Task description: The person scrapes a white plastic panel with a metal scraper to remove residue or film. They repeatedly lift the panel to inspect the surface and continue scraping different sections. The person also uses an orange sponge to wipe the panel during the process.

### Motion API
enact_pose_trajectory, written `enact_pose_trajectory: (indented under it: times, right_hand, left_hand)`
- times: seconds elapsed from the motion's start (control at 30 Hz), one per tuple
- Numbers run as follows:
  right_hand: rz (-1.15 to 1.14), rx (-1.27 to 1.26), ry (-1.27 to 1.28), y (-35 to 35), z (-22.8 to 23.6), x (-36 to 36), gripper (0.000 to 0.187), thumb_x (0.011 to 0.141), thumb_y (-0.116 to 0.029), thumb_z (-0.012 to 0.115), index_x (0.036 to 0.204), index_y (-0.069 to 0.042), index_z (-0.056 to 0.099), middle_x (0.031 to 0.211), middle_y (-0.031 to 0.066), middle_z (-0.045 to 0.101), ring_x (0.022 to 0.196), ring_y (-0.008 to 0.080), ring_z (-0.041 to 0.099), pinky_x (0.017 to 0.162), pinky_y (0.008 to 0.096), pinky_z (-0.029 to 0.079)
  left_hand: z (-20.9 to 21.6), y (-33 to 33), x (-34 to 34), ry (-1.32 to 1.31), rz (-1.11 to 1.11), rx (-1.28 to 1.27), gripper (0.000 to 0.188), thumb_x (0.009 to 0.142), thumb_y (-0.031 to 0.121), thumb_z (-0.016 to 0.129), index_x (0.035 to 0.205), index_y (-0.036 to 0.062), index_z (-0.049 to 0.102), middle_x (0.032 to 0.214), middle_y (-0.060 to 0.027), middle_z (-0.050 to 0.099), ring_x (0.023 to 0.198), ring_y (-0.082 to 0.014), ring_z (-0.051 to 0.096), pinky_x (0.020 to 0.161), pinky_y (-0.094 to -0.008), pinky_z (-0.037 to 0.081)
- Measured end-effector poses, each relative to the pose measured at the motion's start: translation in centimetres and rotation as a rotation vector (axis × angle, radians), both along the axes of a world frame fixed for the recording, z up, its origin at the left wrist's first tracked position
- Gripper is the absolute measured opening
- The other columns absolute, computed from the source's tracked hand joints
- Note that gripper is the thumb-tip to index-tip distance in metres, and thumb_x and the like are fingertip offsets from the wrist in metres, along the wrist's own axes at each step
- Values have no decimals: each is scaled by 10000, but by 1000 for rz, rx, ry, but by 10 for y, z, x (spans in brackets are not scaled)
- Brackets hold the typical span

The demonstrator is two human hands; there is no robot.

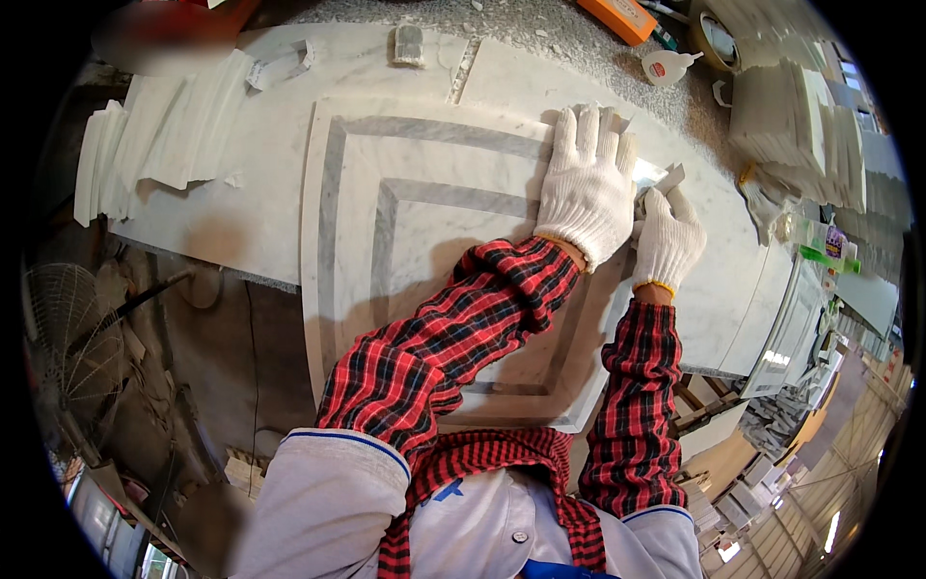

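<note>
A pale marble panel (463,253) with grey inlaid bands framing it lies flat on the worktable in front of me. My left hand (586,183), in a white knitted glove, presses palm down on its upper right corner, fingers stretched forward. Just beside it, at the panel's right edge, my right hand (669,236) wears the same kind of glove. Its fingers are curled closed on a thin, pale, flat piece (667,178) that sticks out past the fingertips. Whether this is a blade or a strip cannot be made out.
Upright white stone strips (183,121) stand at the left, with stacked white tiles (786,116) at the right. Beyond the panel are a small grey block (409,46), an orange box (619,17), a white squeeze bottle (668,67) and a tape roll (717,41). A wire-cage fan (69,338) stands lower left.
</note>
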State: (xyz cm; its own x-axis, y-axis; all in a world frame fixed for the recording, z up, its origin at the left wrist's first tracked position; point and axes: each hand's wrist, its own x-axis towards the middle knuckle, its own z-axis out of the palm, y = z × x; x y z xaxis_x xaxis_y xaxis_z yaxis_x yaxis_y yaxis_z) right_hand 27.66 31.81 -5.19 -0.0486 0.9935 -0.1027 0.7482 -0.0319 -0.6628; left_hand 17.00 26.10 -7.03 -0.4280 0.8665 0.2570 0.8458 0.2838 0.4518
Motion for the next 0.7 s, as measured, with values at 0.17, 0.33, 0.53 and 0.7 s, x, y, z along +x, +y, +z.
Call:
enact_pose_trajectory:
  times: [0.17,0.33,0.53,0.7]
  right_hand:
    - [-18,15,21,3,-3,-1,251,851,-202,630,918,23,720,660,138,645,498,163,568,569,324,478]
    - [-64,-106,91,1,9,-6,194,837,-145,625,757,29,655,599,73,574,485,104,518,506,299,436]
    - [-73,-126,154,0,9,-4,176,856,-137,627,879,18,709,602,35,562,473,84,501,460,283,409]
    - [-200,-203,328,-8,13,-4,346,873,-128,644,1188,-5,721,657,12,600,480,69,505,459,263,414]
  left_hand:
    - [0,1,1,-17,1,-21,486,900,291,611,1307,31,553,1393,-202,520,1376,-393,387,1176,-564,219]
    - [-1,2,3,-12,-4,-38,494,912,298,599,1333,46,547,1411,-195,516,1388,-385,382,1186,-566,203]
    - [-3,1,2,-16,-6,-32,500,928,314,577,1347,42,543,1428,-201,508,1396,-385,380,1193,-566,192]
    - [-3,1,0,-36,-28,-51,513,934,314,570,1357,25,541,1438,-218,504,1412,-392,365,1199,-563,177]
